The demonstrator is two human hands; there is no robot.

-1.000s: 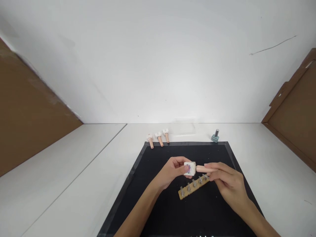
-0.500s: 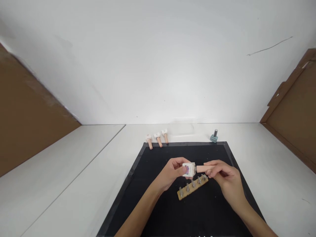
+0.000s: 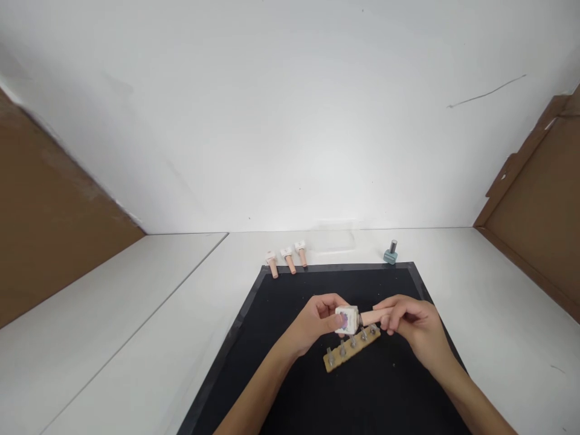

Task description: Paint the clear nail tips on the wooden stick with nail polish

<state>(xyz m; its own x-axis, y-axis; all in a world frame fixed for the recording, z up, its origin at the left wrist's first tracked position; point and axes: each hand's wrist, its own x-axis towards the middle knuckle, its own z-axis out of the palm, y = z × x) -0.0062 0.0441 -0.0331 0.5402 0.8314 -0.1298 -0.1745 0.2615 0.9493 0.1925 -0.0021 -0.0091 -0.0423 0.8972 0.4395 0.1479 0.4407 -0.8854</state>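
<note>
My left hand (image 3: 315, 320) pinches the white square body of a small bottle (image 3: 347, 319) that lies on its side above the black mat (image 3: 281, 386). My right hand (image 3: 414, 329) is closed round the bottle's peach cap (image 3: 372, 316), which points right. Just below the two hands a tan wooden strip (image 3: 351, 350) with a row of several metal pegs lies slanted on the mat.
Three more white bottles with peach caps (image 3: 286, 260) lie side by side at the mat's far left edge. A teal bottle with a grey cap (image 3: 390, 254) stands at the far right corner. White tabletop surrounds the mat; brown boards flank both sides.
Both hands and the bottle have shifted slightly nearer and lower over the peg strip. The right fingers have curled further round the cap.
</note>
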